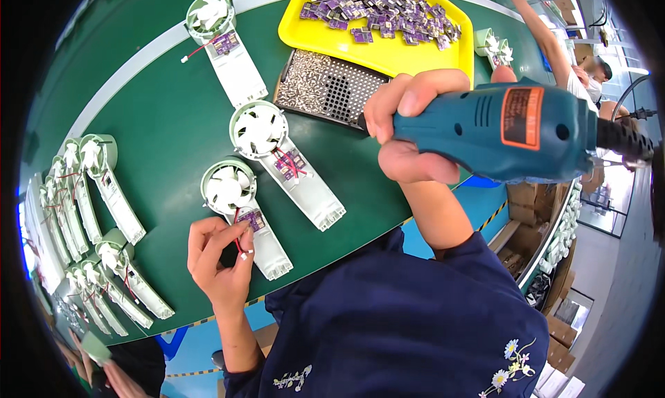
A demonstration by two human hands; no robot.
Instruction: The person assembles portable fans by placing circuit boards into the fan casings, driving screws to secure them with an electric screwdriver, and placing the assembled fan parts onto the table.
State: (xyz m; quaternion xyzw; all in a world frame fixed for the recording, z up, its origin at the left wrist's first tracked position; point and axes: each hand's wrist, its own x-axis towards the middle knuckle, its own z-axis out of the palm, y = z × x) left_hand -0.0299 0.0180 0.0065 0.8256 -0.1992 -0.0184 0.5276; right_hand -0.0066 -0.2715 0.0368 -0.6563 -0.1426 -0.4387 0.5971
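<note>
Green worktable (173, 117): nearest fan unit (272, 252) at the left hand (220, 258), electric screwdriver (478, 131) in the right hand (388, 114).
The yellow tray (294, 27) occupies the far side. The nearest fan unit lies flat by the near edge, round housing pointing away from the person; a second fan unit (312, 196) lies just beyond it. The black screw tray (370, 86) sits beside the yellow tray. The right hand is wrapped closed around the front of the screwdriver, raised above the worktable. The left hand bends over the nearest unit, thumb and index finger almost together; whether they pinch the red wire (240, 246) cannot be determined. Purple circuit boards (377, 13) are heaped in the yellow tray. Small screws (308, 79) fill the screw tray's left part.
</note>
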